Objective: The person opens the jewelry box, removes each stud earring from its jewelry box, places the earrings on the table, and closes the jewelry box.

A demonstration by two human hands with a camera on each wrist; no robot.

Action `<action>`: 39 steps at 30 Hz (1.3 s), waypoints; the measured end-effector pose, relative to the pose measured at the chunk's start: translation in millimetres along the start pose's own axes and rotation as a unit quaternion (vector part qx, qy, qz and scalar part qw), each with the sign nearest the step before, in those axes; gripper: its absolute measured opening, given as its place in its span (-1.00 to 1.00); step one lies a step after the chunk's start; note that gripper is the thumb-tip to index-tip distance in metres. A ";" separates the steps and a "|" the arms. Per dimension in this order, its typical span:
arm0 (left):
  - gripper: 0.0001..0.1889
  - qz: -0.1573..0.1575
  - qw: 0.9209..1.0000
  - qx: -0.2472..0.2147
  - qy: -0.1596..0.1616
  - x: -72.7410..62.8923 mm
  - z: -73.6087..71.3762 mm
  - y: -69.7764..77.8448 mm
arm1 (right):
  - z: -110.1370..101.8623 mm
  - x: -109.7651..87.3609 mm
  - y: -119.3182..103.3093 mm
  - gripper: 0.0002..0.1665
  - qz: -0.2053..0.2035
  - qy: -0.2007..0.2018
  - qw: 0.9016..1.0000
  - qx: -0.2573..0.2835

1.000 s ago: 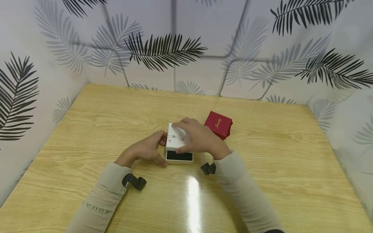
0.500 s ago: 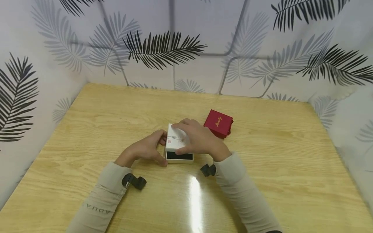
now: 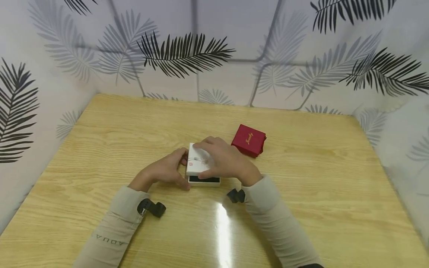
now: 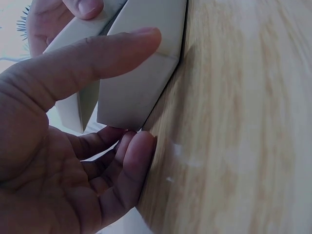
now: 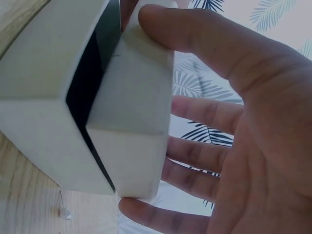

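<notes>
A white box base (image 3: 204,184) with a black inside stands on the table, close in front of me. Its white lid (image 3: 194,165), printed with a thin plant drawing and a small red mark, is over it at a tilt. A dark gap shows along the front edge. My right hand (image 3: 226,160) grips the lid, thumb on its near side and fingers at the far side. At the base's left end my left hand (image 3: 165,170) holds it. In the left wrist view the thumb (image 4: 122,51) lies along the base's side (image 4: 139,87), the other fingers curling at its corner.
A red box (image 3: 248,140) with gold lettering sits on the wooden table (image 3: 318,178), just beyond my right hand. Near the base, the right wrist view shows a small shiny piece with a thin stem (image 5: 66,213). A leaf-patterned cloth (image 3: 214,82) hangs behind the table.
The lid has come lower over the base and the dark gap at the front has narrowed. My left hand keeps its place at the base. The head view has shifted slightly.
</notes>
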State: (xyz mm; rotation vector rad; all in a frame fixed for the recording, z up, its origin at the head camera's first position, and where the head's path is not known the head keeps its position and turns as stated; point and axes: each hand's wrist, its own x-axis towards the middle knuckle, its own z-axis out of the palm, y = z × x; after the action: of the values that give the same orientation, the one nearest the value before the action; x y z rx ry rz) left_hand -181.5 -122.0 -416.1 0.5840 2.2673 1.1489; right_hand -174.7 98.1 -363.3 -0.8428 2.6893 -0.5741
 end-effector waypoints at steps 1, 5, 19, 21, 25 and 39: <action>-0.07 0.000 1.000 -0.002 0.000 -0.2 -0.2 0.2 | -0.1 0.3 -0.7 -0.03 0.001 -0.002 1.000 0.000; -0.07 -0.002 1.000 -0.005 -0.001 -0.3 -1.1 0.5 | 0.7 1.2 -1.5 -0.04 0.003 -0.008 1.000 -0.005; -0.07 0.000 1.000 -0.009 -0.004 -1.7 -1.0 2.3 | 2.1 -2.9 -3.4 -0.06 0.000 -0.013 1.000 -0.016; -0.07 -0.001 1.000 -0.008 -0.004 -1.4 -0.5 1.7 | 2.4 -3.4 -3.9 -0.08 -0.001 -0.014 1.000 -0.018; -0.07 -0.002 1.000 -0.006 -0.003 -1.1 -0.4 0.8 | 3.0 -3.9 -4.5 -0.10 -0.003 -0.014 1.000 -0.021; -0.08 -0.004 1.000 -0.010 -0.007 -1.1 -1.0 1.5 | 4.2 -4.5 -6.0 -0.10 -0.007 -0.015 0.999 -0.028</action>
State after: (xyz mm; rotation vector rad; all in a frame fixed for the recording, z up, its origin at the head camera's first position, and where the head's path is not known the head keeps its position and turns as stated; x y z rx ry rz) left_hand -181.1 -122.4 -414.0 0.5741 2.2420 1.1585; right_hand -166.8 95.0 -363.8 -0.8788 2.6864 -0.4882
